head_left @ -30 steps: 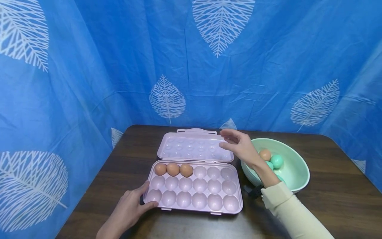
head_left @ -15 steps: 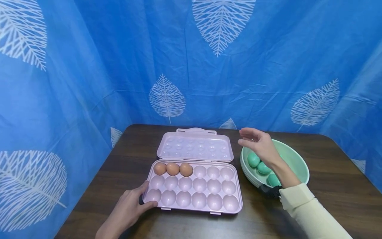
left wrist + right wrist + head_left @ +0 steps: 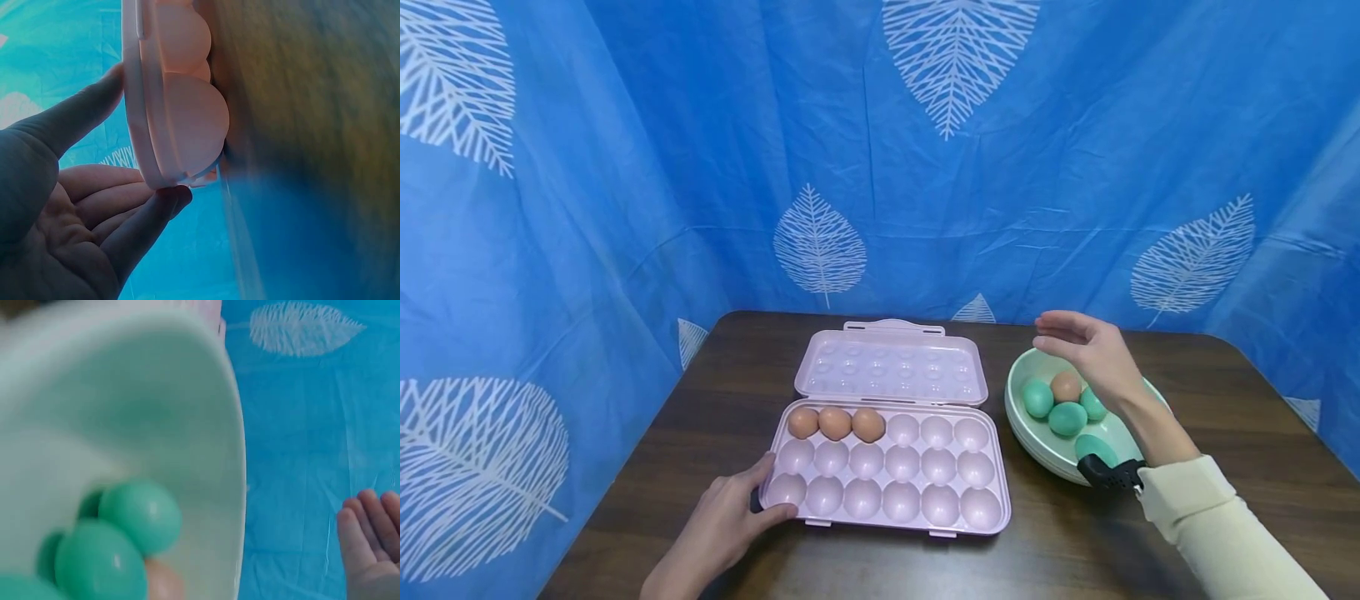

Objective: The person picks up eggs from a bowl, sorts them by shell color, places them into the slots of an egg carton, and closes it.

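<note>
My left hand (image 3: 718, 521) holds the front left corner of a pale pink egg carton (image 3: 883, 527), thumb at the front rim and fingers along the side. The left wrist view shows the thumb and fingertips on the rim of the carton (image 3: 187, 119). Three brown eggs (image 3: 835, 423) fill the left part of its back row. Above the pale green bowl (image 3: 1017, 417) hovers my right hand (image 3: 1093, 354), fingers loosely extended, nothing between them. Inside the bowl lie several green eggs (image 3: 1067, 419) and one brown egg (image 3: 1066, 386). The right wrist view shows green eggs (image 3: 100, 559) close up.
The carton's lid (image 3: 891, 367) lies folded back behind the tray. Everything stands on a dark wooden table (image 3: 752, 358). Blue cloth (image 3: 910, 208) with white leaf prints hangs around the back and sides. A black band (image 3: 1108, 473) is on the right wrist.
My right hand has moved right, from over the carton lid to over the bowl, uncovering more eggs there. The left hand and the carton stay in place.
</note>
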`<state>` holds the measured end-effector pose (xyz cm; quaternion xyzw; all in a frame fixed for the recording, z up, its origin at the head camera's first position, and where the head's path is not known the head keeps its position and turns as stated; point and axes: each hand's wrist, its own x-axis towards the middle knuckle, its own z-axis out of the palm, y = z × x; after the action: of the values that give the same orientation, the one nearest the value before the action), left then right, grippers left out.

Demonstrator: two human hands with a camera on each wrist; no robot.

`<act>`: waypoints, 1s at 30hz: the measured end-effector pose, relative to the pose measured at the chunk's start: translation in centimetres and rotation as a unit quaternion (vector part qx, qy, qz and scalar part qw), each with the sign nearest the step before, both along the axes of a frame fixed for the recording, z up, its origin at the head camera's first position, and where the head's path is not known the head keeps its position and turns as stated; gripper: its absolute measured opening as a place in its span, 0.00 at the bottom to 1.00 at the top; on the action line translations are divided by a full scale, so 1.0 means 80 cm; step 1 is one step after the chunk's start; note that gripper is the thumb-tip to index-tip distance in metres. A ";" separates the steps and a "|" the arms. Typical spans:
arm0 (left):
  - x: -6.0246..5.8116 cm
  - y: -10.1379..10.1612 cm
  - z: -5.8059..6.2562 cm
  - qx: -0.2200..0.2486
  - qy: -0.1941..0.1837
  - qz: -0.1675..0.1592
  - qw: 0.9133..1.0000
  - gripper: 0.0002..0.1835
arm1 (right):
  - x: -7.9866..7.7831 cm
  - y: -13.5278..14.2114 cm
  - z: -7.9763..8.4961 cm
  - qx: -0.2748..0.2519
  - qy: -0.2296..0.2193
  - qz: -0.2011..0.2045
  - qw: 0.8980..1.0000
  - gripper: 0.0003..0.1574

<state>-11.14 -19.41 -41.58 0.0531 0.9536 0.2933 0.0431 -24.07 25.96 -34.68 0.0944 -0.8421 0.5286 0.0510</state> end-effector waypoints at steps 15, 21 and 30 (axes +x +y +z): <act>0.002 0.001 0.002 0.010 -0.001 0.001 1.000 0.44 | -0.016 0.036 -0.002 0.100 -0.049 0.011 0.994 0.35; 0.003 0.001 0.001 0.012 0.005 0.000 1.000 0.44 | -0.019 0.051 -0.014 0.115 -0.084 0.031 0.989 0.34; 0.003 0.001 0.001 0.013 0.011 0.003 1.000 0.43 | -0.029 0.060 -0.021 0.116 -0.102 0.034 0.987 0.34</act>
<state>-10.88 -19.35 -41.53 0.0543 0.9502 0.3053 0.0314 -26.38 30.73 -36.35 0.0736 -0.8948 0.4355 -0.0647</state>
